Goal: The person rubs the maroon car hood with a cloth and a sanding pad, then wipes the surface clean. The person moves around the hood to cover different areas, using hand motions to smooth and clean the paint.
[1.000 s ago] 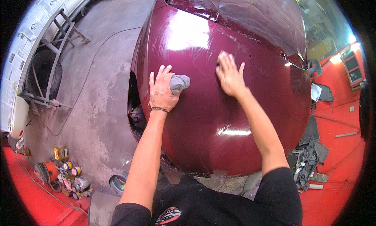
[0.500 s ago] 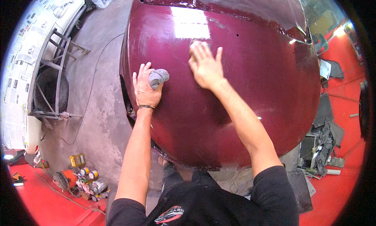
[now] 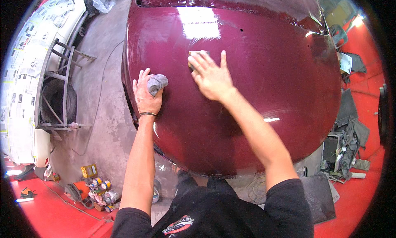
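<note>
A glossy maroon car hood (image 3: 268, 77) fills the middle, with dull streaks and a bright light reflection on it. My left hand (image 3: 147, 93) rests at its left side, fingers stretched over the paint, with a bunched grey cloth (image 3: 157, 84) tucked at the thumb. Farther up, my right hand (image 3: 212, 76) lies flat against the hood, thumb spread out. Beneath its fingertips sits a small dark pad with a yellowish edge (image 3: 191, 55), mostly covered by the hand; its exact kind cannot be made out.
At left stand a metal frame (image 3: 64, 83), a tyre (image 3: 57, 102) and a paper-covered white car (image 3: 29, 77). An orange machine (image 3: 77, 190) and several cans (image 3: 97, 182) are on the floor, lower left. Dark car parts (image 3: 344, 143) lie piled at right.
My right hand and the pad have slid left and slightly nearer over the hood. The left hand keeps its cloth; the whole view has shifted a little.
</note>
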{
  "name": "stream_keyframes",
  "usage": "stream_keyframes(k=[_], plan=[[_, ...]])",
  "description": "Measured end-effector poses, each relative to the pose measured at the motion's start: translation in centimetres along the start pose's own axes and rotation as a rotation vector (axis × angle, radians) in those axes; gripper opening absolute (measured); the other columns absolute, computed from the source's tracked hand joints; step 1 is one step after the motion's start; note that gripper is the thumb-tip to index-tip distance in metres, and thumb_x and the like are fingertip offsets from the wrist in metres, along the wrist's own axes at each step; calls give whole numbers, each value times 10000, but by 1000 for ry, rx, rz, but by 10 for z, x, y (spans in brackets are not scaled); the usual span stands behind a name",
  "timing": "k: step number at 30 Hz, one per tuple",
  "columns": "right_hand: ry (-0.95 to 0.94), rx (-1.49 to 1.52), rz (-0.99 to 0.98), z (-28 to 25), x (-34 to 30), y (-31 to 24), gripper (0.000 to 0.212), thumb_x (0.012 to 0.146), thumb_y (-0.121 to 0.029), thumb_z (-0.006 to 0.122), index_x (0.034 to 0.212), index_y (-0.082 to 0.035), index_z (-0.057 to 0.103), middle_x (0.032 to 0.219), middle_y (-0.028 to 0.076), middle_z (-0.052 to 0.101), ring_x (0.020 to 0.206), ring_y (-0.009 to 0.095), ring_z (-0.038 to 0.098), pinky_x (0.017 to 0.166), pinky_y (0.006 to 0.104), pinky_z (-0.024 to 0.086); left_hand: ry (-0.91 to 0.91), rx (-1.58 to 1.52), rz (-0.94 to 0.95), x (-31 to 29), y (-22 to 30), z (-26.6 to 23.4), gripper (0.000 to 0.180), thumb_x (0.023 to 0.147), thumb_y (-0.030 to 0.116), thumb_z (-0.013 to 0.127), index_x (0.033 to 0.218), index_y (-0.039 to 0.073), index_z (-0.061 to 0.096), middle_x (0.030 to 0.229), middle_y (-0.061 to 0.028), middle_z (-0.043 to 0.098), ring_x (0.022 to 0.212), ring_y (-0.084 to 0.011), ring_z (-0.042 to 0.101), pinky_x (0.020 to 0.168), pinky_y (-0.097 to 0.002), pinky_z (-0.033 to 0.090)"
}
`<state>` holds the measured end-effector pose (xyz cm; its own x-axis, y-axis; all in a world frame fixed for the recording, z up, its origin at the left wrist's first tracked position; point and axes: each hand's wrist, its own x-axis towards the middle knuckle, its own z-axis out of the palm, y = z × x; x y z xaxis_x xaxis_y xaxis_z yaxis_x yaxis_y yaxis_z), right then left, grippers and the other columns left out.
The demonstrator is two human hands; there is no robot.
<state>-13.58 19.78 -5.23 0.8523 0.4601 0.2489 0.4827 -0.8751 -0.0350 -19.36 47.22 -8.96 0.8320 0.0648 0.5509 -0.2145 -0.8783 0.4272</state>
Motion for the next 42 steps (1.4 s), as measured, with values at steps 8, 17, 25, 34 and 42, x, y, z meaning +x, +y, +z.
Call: stream_keyframes(k=[8, 17, 25, 34, 42], plan=[[78, -83, 410, -10, 33, 68, 613, 1162, -429, 301, 1696, -129, 339, 1792, 80, 280, 1677, 296, 195, 1276, 802, 79, 6, -25, 15, 3, 10, 8, 567, 861, 244, 856, 1362, 107, 630, 1602, -103, 577, 1564, -342, 451, 1315, -573, 255], [-27, -71, 272, -15, 60, 82, 629, 1159, -447, 337, 1731, -189, 288, 1821, 27, 229, 1688, 242, 175, 1287, 784, 56, 6, -46, 19, 4, 12, 8, 610, 834, 221, 861, 1380, 107, 614, 1613, -98, 565, 1565, -338, 446, 1323, -580, 242], [-39, -125, 172, 2, -3, 45, 668, 1160, -478, 333, 1751, -189, 219, 1841, 4, 152, 1701, 244, 112, 1290, 776, 23, -3, -22, -2, -1, 6, 1, 590, 827, 246, 861, 1346, 101, 621, 1610, -116, 556, 1571, -344, 427, 1319, -596, 237], [-53, -100, 416, -20, 112, 102, 670, 1160, -479, 319, 1744, -165, 226, 1837, 61, 164, 1697, 295, 124, 1279, 793, 39, -8, -43, 30, 6, 22, 10, 610, 835, 236, 860, 1366, 90, 598, 1613, -118, 543, 1571, -351, 424, 1315, -591, 242], [-207, -112, 68, -12, 69, 8, 669, 1158, -473, 329, 1748, -176, 220, 1835, 36, 183, 1699, 248, 123, 1305, 744, 0, -11, -55, -33, 1, 10, 0, 606, 808, 216, 878, 1341, 85, 621, 1599, -123, 560, 1566, -346, 433, 1326, -588, 226]])
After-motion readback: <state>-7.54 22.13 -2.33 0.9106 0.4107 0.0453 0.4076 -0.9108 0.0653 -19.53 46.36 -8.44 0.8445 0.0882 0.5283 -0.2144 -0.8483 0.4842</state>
